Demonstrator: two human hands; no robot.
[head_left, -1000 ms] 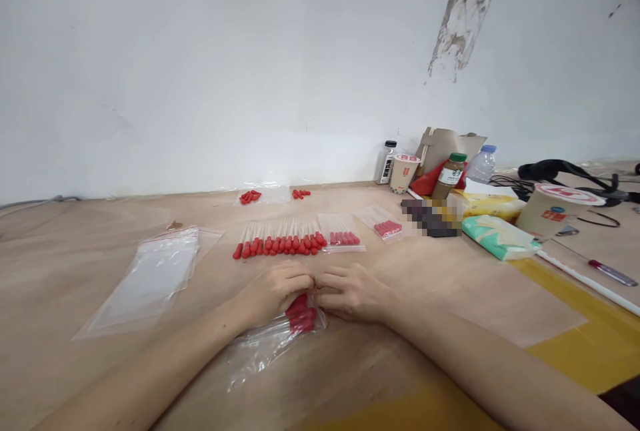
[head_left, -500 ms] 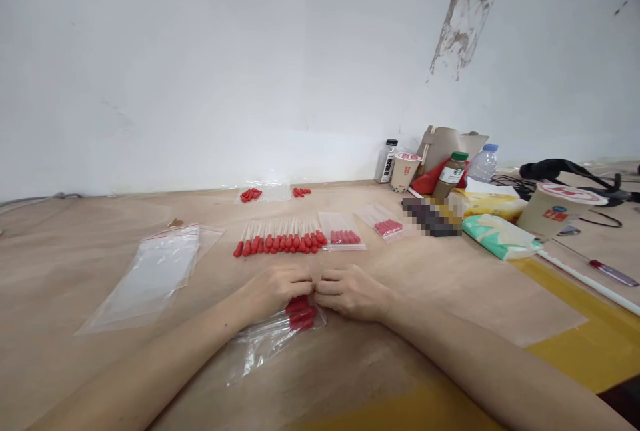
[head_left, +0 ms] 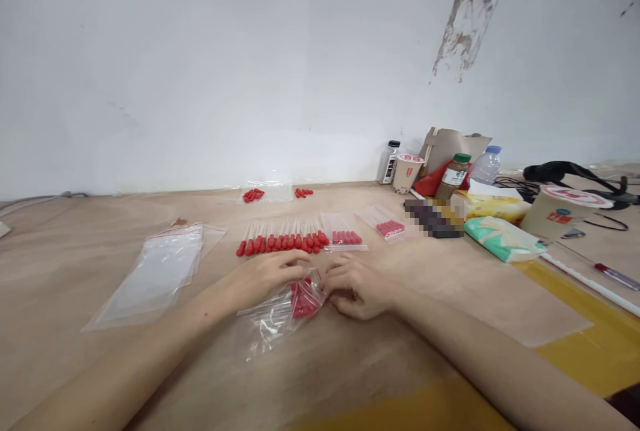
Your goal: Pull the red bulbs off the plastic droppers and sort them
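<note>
A clear zip bag (head_left: 270, 327) with red rubber bulbs (head_left: 304, 299) in it lies in front of me. My right hand (head_left: 356, 286) has its fingers curled closed on the bag's right edge. Over the bag's upper left side, my left hand (head_left: 270, 276) stretches its fingers out; its thumb is mostly hidden. Just beyond my hands, droppers (head_left: 283, 241) with red bulbs and clear stems lie in a row, bulbs towards me. To their right are two small zip bags of droppers, one nearer (head_left: 345, 236) and one farther right (head_left: 389, 227).
Flat, clear zip bags (head_left: 155, 277) lie on the left. Loose red bulbs (head_left: 253, 195) sit by the wall. At right stand cups (head_left: 407, 174), bottles (head_left: 454, 177) and tissue packs (head_left: 503, 237), with a screwdriver (head_left: 617, 275) and a white rod (head_left: 593, 281). Brown paper covers the table.
My hands have come apart at the bag's top edge. The left fingers have straightened and lifted; the right hand has shifted slightly right. More of the red bulbs in the bag shows.
</note>
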